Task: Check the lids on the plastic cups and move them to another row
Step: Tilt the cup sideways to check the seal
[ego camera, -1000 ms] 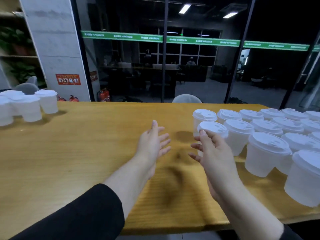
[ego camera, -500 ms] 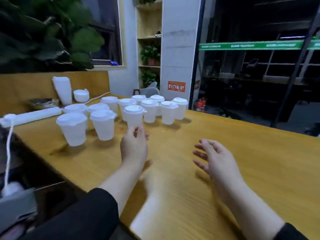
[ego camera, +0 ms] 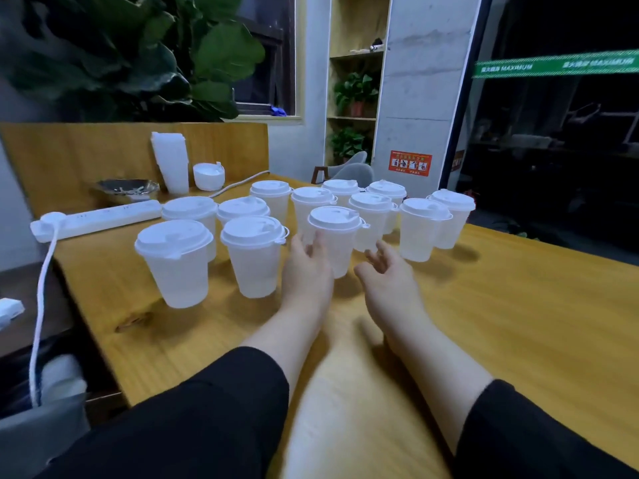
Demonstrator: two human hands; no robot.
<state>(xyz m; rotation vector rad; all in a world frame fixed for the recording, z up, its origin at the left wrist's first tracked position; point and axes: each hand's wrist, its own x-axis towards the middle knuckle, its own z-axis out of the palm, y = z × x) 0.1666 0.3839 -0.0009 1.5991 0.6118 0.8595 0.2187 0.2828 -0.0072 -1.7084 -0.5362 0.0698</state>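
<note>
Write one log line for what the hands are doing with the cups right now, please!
phase: reaching | left hand: open, beside front cup | right hand: open, other side | cup lid: on | grip: none yet

Office lounge; shelves (ego camera: 352, 88), glass partition (ego camera: 553, 133)

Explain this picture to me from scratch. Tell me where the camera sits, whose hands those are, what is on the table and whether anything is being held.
There is no machine here. A camera worn on a person's head looks forward and down, so you see their own arms in black sleeves. The left hand and right hand reach, fingers relaxed, toward one translucent plastic cup with a white lid. Neither hand grips it yet; the left fingertips may touch it, which I cannot tell. About a dozen such lidded cups stand clustered on the yellow wooden table. Behind them lie a white power strip, a metal bowl and a stack of spare cups.
</note>
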